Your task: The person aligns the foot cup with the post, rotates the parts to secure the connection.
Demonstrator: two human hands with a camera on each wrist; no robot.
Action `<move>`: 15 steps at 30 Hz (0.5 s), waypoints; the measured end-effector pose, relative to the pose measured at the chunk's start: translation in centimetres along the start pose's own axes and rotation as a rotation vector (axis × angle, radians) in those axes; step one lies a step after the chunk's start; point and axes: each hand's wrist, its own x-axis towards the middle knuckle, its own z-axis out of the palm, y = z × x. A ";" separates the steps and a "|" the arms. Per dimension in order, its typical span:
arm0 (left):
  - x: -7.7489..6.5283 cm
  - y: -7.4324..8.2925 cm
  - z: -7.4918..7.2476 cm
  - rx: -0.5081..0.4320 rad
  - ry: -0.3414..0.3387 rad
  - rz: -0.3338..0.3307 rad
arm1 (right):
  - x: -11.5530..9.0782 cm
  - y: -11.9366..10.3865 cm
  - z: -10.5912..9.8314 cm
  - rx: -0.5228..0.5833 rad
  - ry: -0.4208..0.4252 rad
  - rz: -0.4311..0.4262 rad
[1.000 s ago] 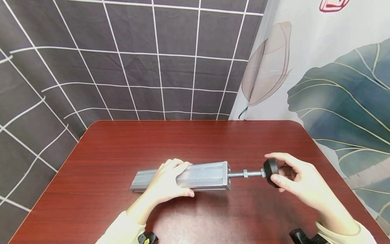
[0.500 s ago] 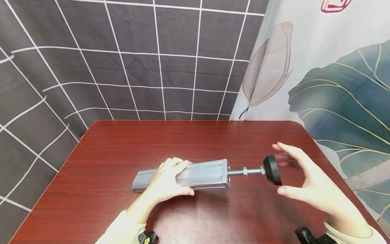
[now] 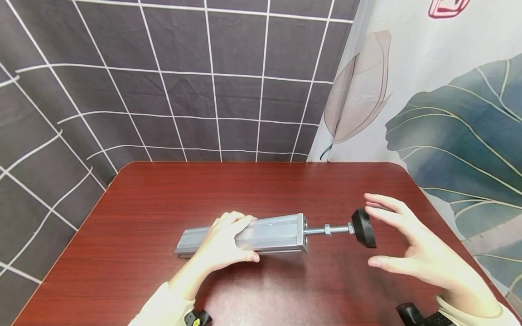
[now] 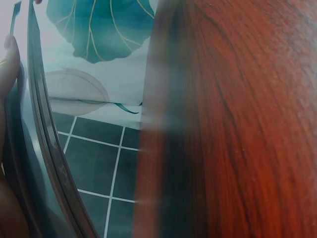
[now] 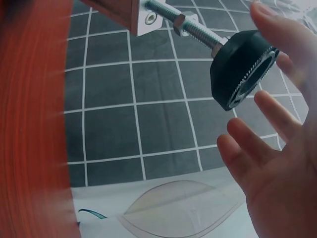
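My left hand (image 3: pixel 226 244) grips a long silver aluminium profile (image 3: pixel 273 232) from above, thumb along its near side. The left wrist view shows part of the profile (image 4: pixel 47 134) and a bit of that hand at the left edge. From the profile's right end plate comes a threaded rod (image 3: pixel 318 230) with a hex nut (image 3: pixel 327 229). A black levelling foot (image 3: pixel 363 228) sits at the rod's far end. Just right of the foot, my right hand (image 3: pixel 416 244) holds nothing, its fingers and thumb spread apart. In the right wrist view, the foot's underside shows a toothed ring (image 5: pixel 255 74).
A red-brown wooden table (image 3: pixel 244 190) lies under the hands, its back corners rounded. Behind it hangs a dark grey cloth with white grid lines (image 3: pixel 183 90), and a leaf-patterned curtain (image 3: pixel 456 127) at right. A black wrist camera (image 3: pixel 409 314) shows below the right sleeve.
My right hand has let go of the black foot, which it held by the rim, and has spread its fingers and drawn slightly right. The left hand has stayed put on the profile.
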 end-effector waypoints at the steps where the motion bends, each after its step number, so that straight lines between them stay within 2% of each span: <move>1: 0.0 0.0 0.0 -0.002 0.003 0.001 | 0.0 0.0 0.0 0.000 -0.008 0.002; 15: 0.0 -0.1 0.0 0.014 -0.009 0.011 | 0.3 -0.1 0.2 -0.045 -0.060 0.019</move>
